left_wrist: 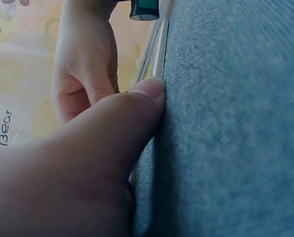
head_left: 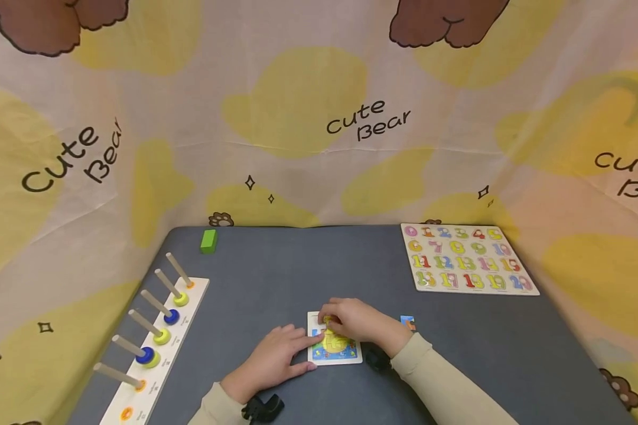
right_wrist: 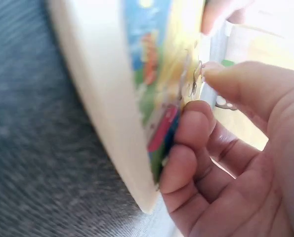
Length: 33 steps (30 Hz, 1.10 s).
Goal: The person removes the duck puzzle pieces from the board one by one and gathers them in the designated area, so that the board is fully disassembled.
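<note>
Far left, peg stand (head_left: 143,401) runs off the bottom of the head view. Next, L grip (head_left: 276,354): fingers fairly straight, not closed round anything; index on the face of the small picture board (head_left: 337,362), thumb at its near left corner. Board looks flat on the counter (head_left: 276,265), front & centre, under the fingertips. Prob. light, thin & stiff; printed face may be a bit slick, so best steadied or lifted by the pale side edges, thumb vs. fingers. Not esp. fragile, tho corners could chip. R grip (head_left: 353,319): fingers curled in by the board's yellow figure (head_left: 336,343), thumb & fingertips close; can't tell if they pinch a loose bit or just press.

Hard to see, L to R: left wrist view is mostly thumb, w/ the board edge-on & its face lost. Board's top part is under the R fingers; right wrist view is blurry & washed out around there. Small blue-orange tile (head_left: 407,322) partly behind R wrist, so full shape & pic unclear.
</note>
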### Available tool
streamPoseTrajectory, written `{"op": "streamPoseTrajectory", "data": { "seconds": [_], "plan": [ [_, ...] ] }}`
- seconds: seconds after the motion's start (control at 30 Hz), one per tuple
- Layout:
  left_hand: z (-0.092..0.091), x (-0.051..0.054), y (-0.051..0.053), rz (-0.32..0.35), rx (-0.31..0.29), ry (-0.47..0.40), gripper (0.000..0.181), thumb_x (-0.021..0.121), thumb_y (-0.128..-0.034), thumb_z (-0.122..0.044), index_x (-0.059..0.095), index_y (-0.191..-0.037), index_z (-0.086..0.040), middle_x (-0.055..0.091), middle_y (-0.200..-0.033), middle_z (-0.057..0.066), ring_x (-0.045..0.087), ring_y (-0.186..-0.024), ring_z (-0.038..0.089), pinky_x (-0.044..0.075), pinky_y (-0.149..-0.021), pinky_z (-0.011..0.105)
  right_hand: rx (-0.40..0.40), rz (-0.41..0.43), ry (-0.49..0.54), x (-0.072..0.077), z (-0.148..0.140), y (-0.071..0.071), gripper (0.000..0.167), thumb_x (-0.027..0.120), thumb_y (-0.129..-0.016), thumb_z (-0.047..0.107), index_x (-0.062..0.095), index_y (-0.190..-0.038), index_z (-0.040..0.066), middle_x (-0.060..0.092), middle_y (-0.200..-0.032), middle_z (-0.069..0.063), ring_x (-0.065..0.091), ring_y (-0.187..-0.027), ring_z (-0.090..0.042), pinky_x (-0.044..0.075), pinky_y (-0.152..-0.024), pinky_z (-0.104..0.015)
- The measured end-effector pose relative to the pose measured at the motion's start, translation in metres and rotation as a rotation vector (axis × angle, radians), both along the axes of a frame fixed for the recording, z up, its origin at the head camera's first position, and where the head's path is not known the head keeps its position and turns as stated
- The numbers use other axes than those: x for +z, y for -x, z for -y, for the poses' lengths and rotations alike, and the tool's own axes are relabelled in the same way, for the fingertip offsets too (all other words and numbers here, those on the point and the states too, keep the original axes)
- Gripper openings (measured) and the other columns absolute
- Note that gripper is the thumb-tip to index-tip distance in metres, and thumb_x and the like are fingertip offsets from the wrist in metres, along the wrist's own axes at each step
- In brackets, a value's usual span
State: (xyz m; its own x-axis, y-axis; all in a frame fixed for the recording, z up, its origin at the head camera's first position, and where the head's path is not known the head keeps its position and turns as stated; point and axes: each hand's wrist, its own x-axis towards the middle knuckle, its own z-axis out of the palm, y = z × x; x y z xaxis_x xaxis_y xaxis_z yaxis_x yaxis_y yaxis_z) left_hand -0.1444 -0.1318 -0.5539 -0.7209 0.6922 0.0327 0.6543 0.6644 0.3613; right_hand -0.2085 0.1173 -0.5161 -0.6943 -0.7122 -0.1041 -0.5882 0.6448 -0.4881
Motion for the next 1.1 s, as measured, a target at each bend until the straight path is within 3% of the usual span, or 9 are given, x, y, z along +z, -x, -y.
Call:
{"op": "streamPoseTrajectory", "data": {
  "seconds": [0.17, 0.33, 0.47, 0.8, 1.1],
  "plan": [
    [0.0, -0.001, -0.002, 0.034, 0.007, 0.026, 0.058, 0.062, -0.1007, -0.059, 0.059, -0.152, -0.031, 0.055, -0.1, -0.015, 0.04, -0.083, 0.006, 0.035, -0.076, 0.029, -0.024, 0.044, 0.047, 0.0, -0.002, -0.005, 0.015, 0.075, -0.1, 0.022, 0.07, -0.114, 0.024, 0.051, -0.094, 0.008, 0.051, -0.073, -0.007, 0.046, -0.067, -0.024],
    [0.001, -0.003, -0.004, 0.045, 0.007, 0.02, 0.058, 0.062, -0.1009, -0.059, 0.058, -0.152, -0.031, 0.054, -0.099, -0.014, 0.04, -0.083, 0.006, 0.035, -0.076, 0.029, -0.052, 0.069, 0.095, -0.001, -0.005, -0.009, 0.025, 0.079, -0.096, 0.016, 0.067, -0.117, 0.021, 0.049, -0.107, 0.003, 0.051, -0.073, -0.008, 0.047, -0.067, -0.024],
    [0.001, -0.003, -0.004, 0.046, 0.008, 0.014, 0.058, 0.062, -0.1011, -0.058, 0.058, -0.152, -0.031, 0.055, -0.1, -0.014, 0.04, -0.083, 0.006, 0.036, -0.076, 0.029, -0.067, 0.061, 0.111, -0.002, -0.007, -0.01, 0.028, 0.077, -0.097, 0.013, 0.065, -0.12, 0.021, 0.052, -0.114, 0.002, 0.053, -0.077, -0.01, 0.048, -0.07, -0.025],
    [-0.007, 0.001, 0.004, -0.006, -0.009, 0.006, 0.057, 0.063, -0.1013, -0.056, 0.058, -0.152, -0.03, 0.049, -0.092, -0.014, 0.038, -0.08, 0.006, 0.034, -0.074, 0.027, -0.084, -0.014, 0.121, -0.002, -0.015, -0.006, 0.032, 0.08, -0.094, 0.012, 0.065, -0.121, 0.02, 0.056, -0.11, 0.003, 0.056, -0.092, -0.017, 0.052, -0.082, -0.033],
    [-0.003, 0.0, 0.001, -0.009, 0.005, 0.021, 0.058, 0.065, -0.1011, -0.055, 0.058, -0.152, -0.029, 0.057, -0.1, -0.011, 0.042, -0.085, 0.008, 0.039, -0.078, 0.03, -0.078, -0.025, 0.174, -0.007, -0.016, -0.005, 0.038, 0.079, -0.096, 0.015, 0.066, -0.132, 0.018, 0.059, -0.112, 0.004, 0.057, -0.089, -0.013, 0.051, -0.08, -0.031]
  ]
}}
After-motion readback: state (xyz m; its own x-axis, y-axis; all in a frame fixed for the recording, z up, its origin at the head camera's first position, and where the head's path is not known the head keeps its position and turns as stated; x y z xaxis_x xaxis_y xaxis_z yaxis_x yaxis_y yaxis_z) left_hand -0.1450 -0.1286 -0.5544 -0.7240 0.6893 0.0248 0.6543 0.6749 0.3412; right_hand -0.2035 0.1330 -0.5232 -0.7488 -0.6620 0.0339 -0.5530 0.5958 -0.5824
